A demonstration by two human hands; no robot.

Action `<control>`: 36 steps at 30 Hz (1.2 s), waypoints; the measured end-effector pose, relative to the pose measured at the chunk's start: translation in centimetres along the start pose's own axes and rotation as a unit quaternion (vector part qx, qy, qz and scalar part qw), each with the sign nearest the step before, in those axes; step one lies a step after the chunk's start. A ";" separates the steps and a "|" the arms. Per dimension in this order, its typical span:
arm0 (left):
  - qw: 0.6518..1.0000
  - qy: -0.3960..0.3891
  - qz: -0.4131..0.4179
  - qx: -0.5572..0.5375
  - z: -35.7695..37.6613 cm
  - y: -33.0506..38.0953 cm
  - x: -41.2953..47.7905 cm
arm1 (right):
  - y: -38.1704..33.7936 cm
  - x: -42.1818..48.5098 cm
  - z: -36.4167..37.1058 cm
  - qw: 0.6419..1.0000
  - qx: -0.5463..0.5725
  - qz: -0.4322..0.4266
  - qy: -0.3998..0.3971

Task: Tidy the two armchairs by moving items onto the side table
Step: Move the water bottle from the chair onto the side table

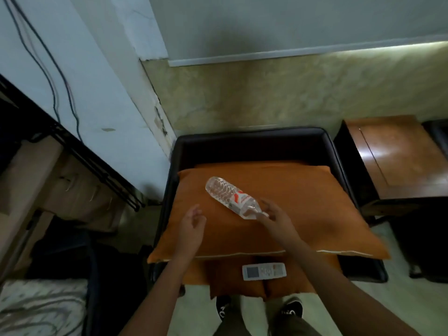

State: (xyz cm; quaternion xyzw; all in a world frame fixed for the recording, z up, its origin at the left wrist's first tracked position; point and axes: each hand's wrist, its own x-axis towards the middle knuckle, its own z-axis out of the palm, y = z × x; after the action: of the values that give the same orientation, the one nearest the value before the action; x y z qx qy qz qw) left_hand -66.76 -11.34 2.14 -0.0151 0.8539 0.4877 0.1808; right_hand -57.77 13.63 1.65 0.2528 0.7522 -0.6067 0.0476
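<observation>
A clear plastic water bottle (228, 195) with a red-and-white label lies slantwise on the orange cushion (303, 204) of the black armchair (252, 144). My right hand (276, 218) is at the bottle's cap end, thumb and fingers spread to either side of the neck and not closed round it. To the left of the bottle, my left hand (192, 227) hovers over the cushion with relaxed fingers and holds nothing. A white remote control (264, 271) lies on the seat's front edge, below the cushion. The wooden side table (397, 156) stands right of the chair.
A dark desk frame (80, 151) with drawers and hanging cables lines the left wall. A patterned bedcover (36, 309) shows at the bottom left. My shoes (293, 309) stand on the pale floor in front of the chair. Another dark seat edge (438, 134) peeks beyond the side table.
</observation>
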 end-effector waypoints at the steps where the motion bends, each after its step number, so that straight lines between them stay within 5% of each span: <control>1: 1.000 -0.004 0.007 0.029 -0.4 -0.2 0.8 | -0.1 0.3 0.4 1.000 0.012 0.003 0.004; 7: 0.947 -0.056 0.081 0.305 -1.0 -2.8 3.8 | 0.7 1.1 2.9 0.989 0.138 0.041 0.034; 12: 0.921 -0.063 0.116 0.367 0.0 -4.8 4.1 | 1.3 1.3 4.0 0.976 0.207 0.040 0.057; 19: 0.914 -0.061 0.118 0.384 0.7 -5.3 4.5 | 1.9 1.9 4.0 0.996 0.068 0.005 0.063; 28: 0.928 -0.068 0.099 0.353 1.2 -3.5 4.4 | 0.9 2.0 2.4 0.994 0.082 -0.017 0.064; 36: 0.974 -0.061 0.111 0.189 3.2 0.5 4.4 | -1.7 0.9 -2.6 0.989 0.070 -0.087 0.096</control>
State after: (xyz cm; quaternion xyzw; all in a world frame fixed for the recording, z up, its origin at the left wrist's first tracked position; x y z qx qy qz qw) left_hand -70.02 -7.69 -0.33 0.1442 0.9145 0.3344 0.1765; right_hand -58.70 16.16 3.47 0.2465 0.7278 -0.6329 -0.0955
